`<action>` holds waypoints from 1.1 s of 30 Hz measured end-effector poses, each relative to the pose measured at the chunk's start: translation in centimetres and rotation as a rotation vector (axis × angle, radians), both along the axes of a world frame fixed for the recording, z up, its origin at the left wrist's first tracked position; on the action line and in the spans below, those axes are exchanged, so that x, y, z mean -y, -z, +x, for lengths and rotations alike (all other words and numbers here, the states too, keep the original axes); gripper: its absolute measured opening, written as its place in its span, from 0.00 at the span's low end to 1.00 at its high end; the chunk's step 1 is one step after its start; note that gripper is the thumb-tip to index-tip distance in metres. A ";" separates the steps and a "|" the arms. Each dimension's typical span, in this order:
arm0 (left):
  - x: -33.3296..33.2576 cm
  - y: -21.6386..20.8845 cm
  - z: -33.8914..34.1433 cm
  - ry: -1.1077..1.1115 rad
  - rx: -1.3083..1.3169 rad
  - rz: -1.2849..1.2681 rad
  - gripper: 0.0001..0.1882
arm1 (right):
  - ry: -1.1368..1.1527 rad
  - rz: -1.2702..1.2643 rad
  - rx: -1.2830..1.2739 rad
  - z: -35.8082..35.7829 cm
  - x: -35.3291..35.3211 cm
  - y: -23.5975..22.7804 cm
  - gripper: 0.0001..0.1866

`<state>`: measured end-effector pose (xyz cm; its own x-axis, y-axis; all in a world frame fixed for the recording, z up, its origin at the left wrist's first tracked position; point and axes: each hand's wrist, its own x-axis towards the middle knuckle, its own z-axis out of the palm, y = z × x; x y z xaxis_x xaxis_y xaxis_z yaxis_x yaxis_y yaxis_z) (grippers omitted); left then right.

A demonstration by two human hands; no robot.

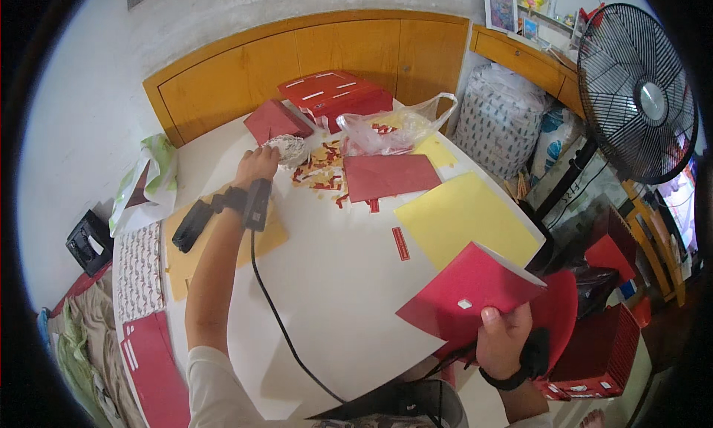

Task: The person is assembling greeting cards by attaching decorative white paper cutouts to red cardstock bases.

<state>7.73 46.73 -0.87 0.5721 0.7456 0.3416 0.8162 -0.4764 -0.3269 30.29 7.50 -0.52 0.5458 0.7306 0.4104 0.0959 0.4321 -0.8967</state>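
My left hand [258, 165] reaches to the far side of the white table, its fingers curled at the edge of a tangled bundle of white cords [291, 151]. Its fingertips are partly hidden there. At the near right, my right hand [503, 340] grips a folded red paper piece [464, 290], thumb on top and fingers underneath. A small white patch shows on the red face. Both wrists wear black bands, and a cable runs from the left one. Small red and gold printed pieces [323, 169] lie scattered beside the cord bundle.
A red sheet [391, 177] and a yellow sheet [471, 216] lie on the table [319, 302]. Red boxes [338, 97] and a clear plastic bag [390, 134] stand at the back. To the right is a black fan [639, 93]; a red crate [598, 354] sits below.
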 end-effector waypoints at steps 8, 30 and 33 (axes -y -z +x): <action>-0.7 1.5 -0.3 0.192 0.051 0.376 0.05 | -0.170 -0.084 0.115 -2.6 -1.3 -1.3 0.11; 13.6 -8.1 -2.4 0.463 0.315 0.610 0.10 | -0.385 0.051 -0.082 -3.5 -2.7 -1.0 0.15; 19.4 -9.7 -3.3 0.511 0.361 0.568 0.12 | -0.427 0.038 -0.190 -4.6 -3.3 -0.8 0.13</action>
<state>4.42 27.34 8.85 0.5757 0.0851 0.8132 0.6457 -0.6575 -0.3883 25.66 10.76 0.27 0.2679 0.8924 0.3631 -0.2622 0.4302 -0.8638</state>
